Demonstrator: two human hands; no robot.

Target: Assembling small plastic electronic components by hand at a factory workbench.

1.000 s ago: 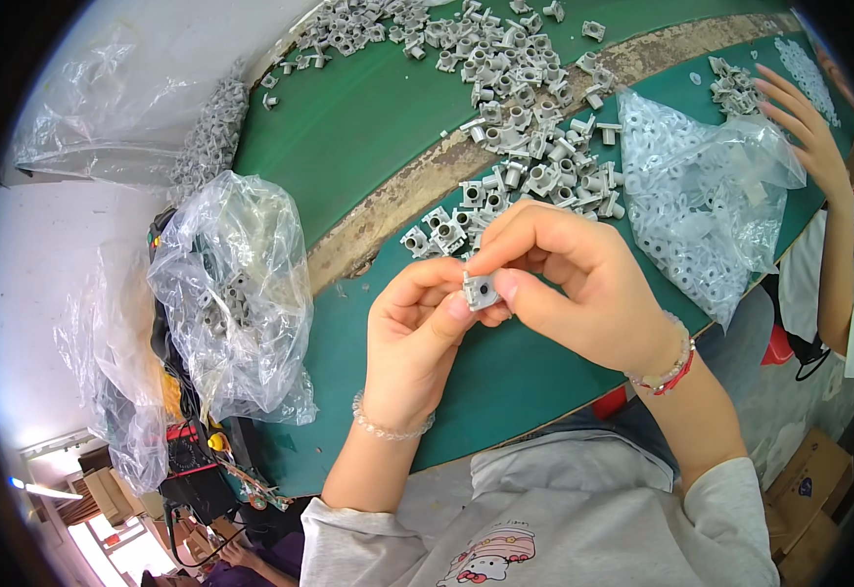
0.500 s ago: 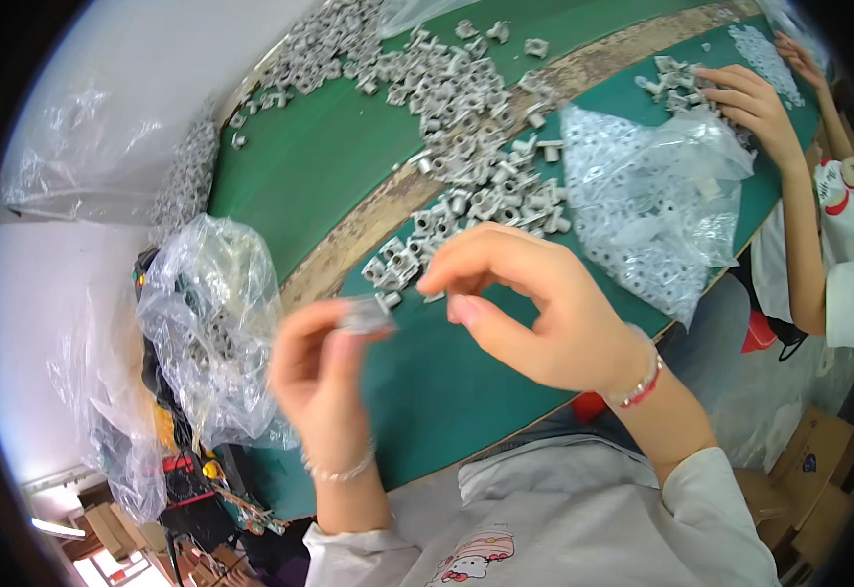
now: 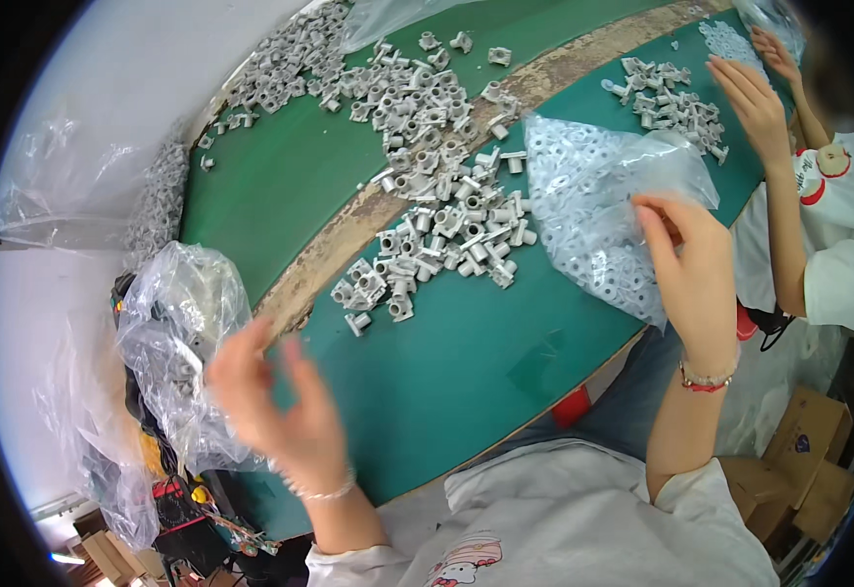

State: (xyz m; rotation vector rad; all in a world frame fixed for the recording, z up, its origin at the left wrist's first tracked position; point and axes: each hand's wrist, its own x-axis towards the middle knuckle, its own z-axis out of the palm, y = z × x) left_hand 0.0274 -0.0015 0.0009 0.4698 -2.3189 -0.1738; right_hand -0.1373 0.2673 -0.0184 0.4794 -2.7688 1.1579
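Observation:
My left hand (image 3: 285, 416) is smeared by motion at the left, beside a clear plastic bag (image 3: 187, 293) with grey parts inside. Its thumb and fingers are apart, and I see nothing between them. A pale streak (image 3: 188, 352) shows on the bag near its fingertips. Over the bag of flat whitish washers (image 3: 583, 176) is my right hand (image 3: 689, 269), thumb and fingertips pinched together at the plastic. What they hold, if anything, is too small to make out. A heap of grey tubular fittings (image 3: 466, 220) lies between the hands, farther back.
More grey fittings (image 3: 397, 98) spread over the far green surface, past a worn strip (image 3: 334, 245). At the right another person's hand (image 3: 755, 103) hovers by a smaller pile of fittings (image 3: 676, 108) and loose washers (image 3: 730, 44). Cardboard boxes (image 3: 804, 440) stand at the lower right.
My left hand has swung left to the clear bag, and the grey piece it held is gone from its fingers. My right hand has moved right to the washer bag. The other person's hand has lifted off the fittings.

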